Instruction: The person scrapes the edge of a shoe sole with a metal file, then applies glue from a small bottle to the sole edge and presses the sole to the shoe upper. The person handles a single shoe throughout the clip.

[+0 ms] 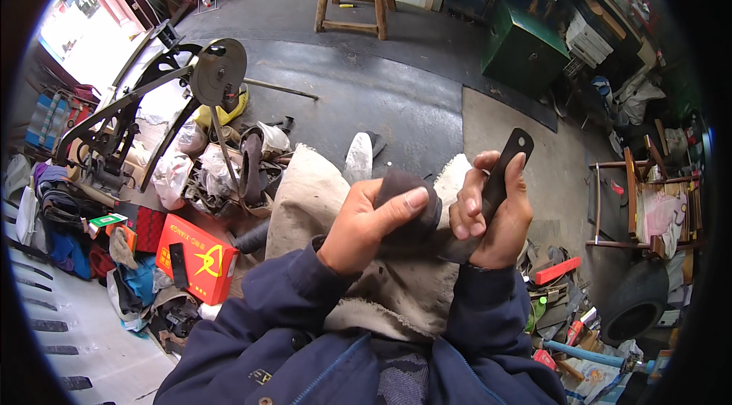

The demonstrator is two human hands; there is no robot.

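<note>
Now
Left hand [364,224]: fingers wrapped round dark pad [412,207].
Right hand [494,216]: closed on bar [499,176] (long axis tilting up-right), pad just left.

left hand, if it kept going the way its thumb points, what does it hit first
Most likely the right hand and the flat black tool it holds. The left hand, gripping a dark round piece, points right toward them, nearly touching already, though depth is unclear.

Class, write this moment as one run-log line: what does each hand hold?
left hand: grips dark rounded block | right hand: holds flat black metal tool with hole | lap: beige cloth
</note>
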